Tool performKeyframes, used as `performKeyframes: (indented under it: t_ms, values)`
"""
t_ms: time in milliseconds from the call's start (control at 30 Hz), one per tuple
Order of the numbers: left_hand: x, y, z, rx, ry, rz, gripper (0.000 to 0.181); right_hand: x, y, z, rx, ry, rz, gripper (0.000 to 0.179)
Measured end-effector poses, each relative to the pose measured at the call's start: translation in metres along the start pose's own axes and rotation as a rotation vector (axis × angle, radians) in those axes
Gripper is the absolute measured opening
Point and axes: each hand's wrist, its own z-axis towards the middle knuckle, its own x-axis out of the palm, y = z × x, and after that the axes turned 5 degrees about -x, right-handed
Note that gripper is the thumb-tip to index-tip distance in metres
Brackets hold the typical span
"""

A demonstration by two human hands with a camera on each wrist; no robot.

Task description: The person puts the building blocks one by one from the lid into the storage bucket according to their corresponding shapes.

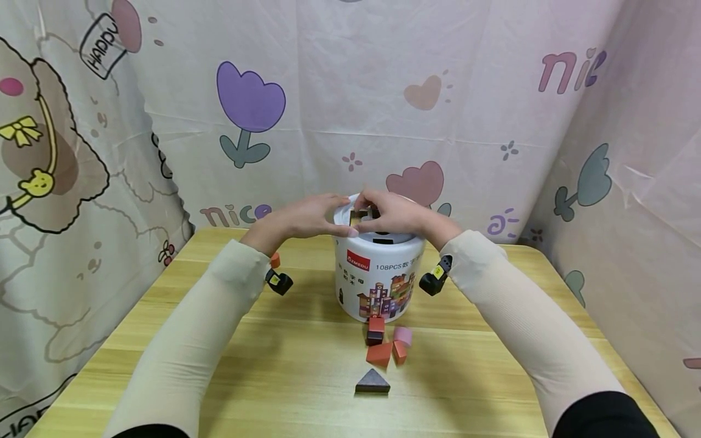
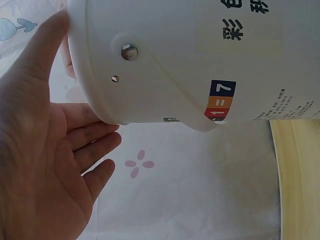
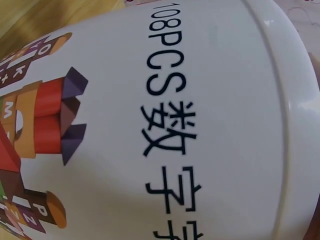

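A white round bucket [image 1: 378,274] with printed block pictures stands upright on the table. Dark cut-outs [image 1: 383,241] show in its white top [image 1: 404,238]. My left hand [image 1: 306,216] reaches over the bucket's left side. In the left wrist view its fingers are fairly straight and lie at the rim [image 2: 87,65]. My right hand [image 1: 397,213] arches over the top from the right, its index finger bent and its thumb near the left thumb. Between the hands a dark gap shows something yellowish; whether the right fingertips pinch anything is unclear. The right wrist view shows mostly bucket wall.
In front of the bucket lie a red block [image 1: 376,325], a dark block [image 1: 375,338], two orange-red blocks [image 1: 380,354], a pink block [image 1: 403,336] and a dark triangular block [image 1: 373,381]. Another orange block [image 1: 275,260] sits beside the left wrist. A patterned curtain [image 1: 328,91] hangs behind the table.
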Motion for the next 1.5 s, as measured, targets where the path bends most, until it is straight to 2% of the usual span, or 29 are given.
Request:
performKeyframes:
  t_ms: [200,533,767,867,1200,1300,1500]
  values:
    - [0.001,0.002,0.002,0.002,-0.005,0.009,0.101,-0.003,0.001,-0.006,-0.013,0.000,-0.015,0.043]
    - [0.000,0.001,0.002,0.014,-0.006,0.039,0.100,-0.018,-0.002,-0.029,-0.026,-0.068,-0.050,0.053]
    - [0.000,0.001,0.002,0.018,-0.014,0.076,0.101,-0.028,-0.007,-0.057,-0.010,-0.118,-0.029,0.058]
    - [0.000,0.002,0.003,0.026,-0.022,0.093,0.101,-0.030,-0.014,-0.070,-0.029,-0.145,-0.030,0.056]
    - [-0.002,0.002,0.003,0.068,-0.050,0.173,0.096,-0.025,-0.037,-0.111,-0.069,-0.206,-0.072,0.052]
    - [-0.002,0.001,0.003,0.071,-0.052,0.185,0.096,-0.024,-0.042,-0.125,-0.045,-0.212,-0.078,0.053]
    - [-0.002,0.000,0.003,0.070,-0.052,0.190,0.097,-0.021,-0.056,-0.155,0.062,-0.204,-0.085,0.055]
